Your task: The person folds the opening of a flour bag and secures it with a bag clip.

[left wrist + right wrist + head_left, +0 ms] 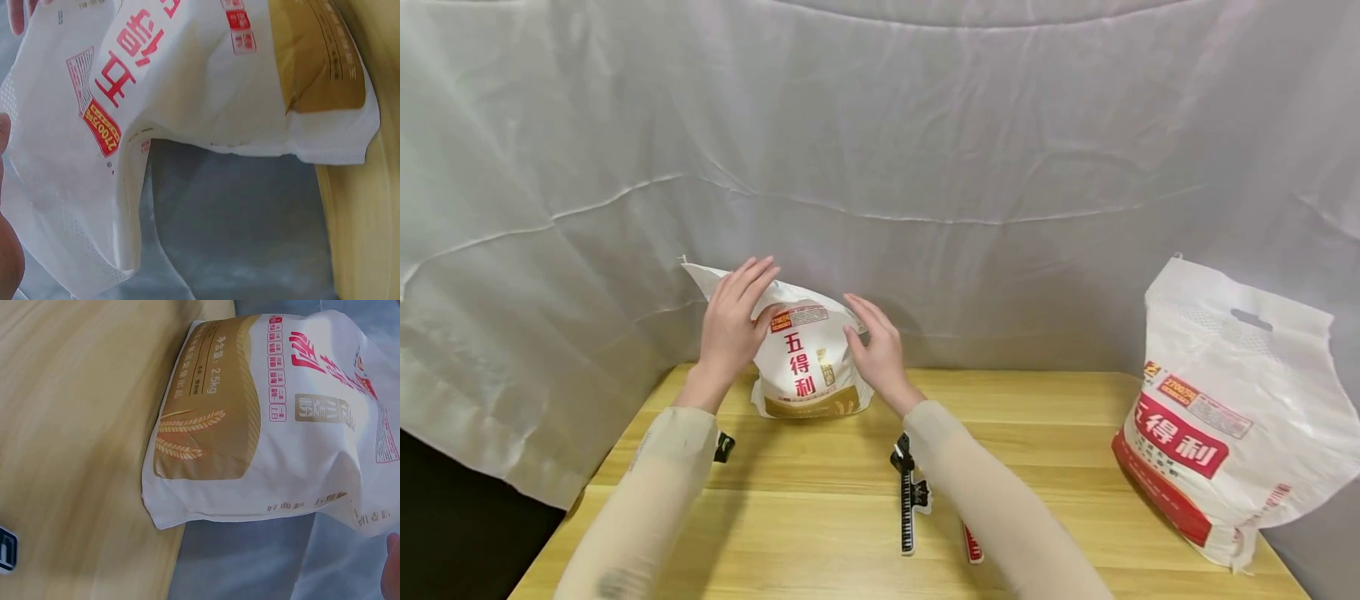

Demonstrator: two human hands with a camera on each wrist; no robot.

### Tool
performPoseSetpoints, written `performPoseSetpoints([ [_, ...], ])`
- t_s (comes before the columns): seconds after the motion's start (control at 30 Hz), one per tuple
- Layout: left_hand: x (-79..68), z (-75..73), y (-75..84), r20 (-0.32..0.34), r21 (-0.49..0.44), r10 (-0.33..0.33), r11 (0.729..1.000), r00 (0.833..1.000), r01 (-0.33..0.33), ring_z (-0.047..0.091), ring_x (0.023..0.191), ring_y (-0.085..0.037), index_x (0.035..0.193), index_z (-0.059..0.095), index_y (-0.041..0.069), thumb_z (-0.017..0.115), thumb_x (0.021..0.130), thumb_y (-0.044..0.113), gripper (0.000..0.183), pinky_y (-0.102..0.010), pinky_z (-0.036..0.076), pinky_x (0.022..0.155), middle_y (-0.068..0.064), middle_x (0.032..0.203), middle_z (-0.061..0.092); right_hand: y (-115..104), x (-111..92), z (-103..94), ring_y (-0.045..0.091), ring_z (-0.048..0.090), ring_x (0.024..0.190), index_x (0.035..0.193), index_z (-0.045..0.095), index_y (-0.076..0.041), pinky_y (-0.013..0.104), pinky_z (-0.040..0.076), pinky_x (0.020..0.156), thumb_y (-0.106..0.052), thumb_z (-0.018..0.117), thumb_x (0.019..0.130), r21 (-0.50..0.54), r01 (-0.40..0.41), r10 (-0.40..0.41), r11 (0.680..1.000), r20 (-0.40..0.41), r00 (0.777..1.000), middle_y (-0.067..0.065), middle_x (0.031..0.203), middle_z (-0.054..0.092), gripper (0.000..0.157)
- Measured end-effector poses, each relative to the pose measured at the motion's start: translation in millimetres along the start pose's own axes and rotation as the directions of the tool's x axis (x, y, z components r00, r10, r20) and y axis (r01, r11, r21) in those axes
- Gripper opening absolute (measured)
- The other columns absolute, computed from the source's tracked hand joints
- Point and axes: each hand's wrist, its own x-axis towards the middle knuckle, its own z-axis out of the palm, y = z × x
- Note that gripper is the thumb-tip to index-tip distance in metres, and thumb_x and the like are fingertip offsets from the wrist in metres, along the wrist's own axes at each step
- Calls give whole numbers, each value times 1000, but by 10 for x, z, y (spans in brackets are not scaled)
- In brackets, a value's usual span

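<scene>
A white flour bag [808, 350] with red lettering and a gold lower band stands at the back of the wooden table, its upper part flopped and creased. My left hand [730, 321] is at the bag's upper left, fingers extended along its top and the thumb in front. At the upper right edge of the bag is my right hand [880, 350], with its fingers and thumb spread loosely apart. In the right wrist view the flour bag [306, 469] shows wheat ears on the gold band, and only a bit of the right hand [392, 569] appears.
A larger white bag [1217, 417] with a red label and handle slot stands at the table's right. Piano-key-patterned pieces, one black-and-white [907, 517] and one red [973, 543], lie near my right forearm. A small black item [724, 447] lies by my left sleeve. Grey cloth [925, 167] hangs behind.
</scene>
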Motion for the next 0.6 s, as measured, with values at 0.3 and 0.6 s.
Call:
performPoseSetpoints([
  [0.3, 81, 3, -61, 66, 0, 40, 999, 997, -40, 55, 136, -39, 131, 70, 5, 80, 83, -5, 50, -56, 33, 120, -13, 140, 65, 10, 87, 39, 30, 63, 128, 138, 65, -3, 34, 49, 110, 5, 68, 94, -33, -15, 15, 999, 23, 1000, 16, 139, 65, 44],
  [0.6, 76, 12, -76, 77, -32, 60, 998, 995, -58, 66, 118, -36, 117, 77, 4, 75, 85, -12, 36, -50, 49, 107, -12, 130, 72, 15, 120, 52, 25, 68, 121, 127, 74, -6, 26, 55, 99, 9, 62, 97, -25, -45, 45, 999, 39, 998, 11, 131, 71, 36],
])
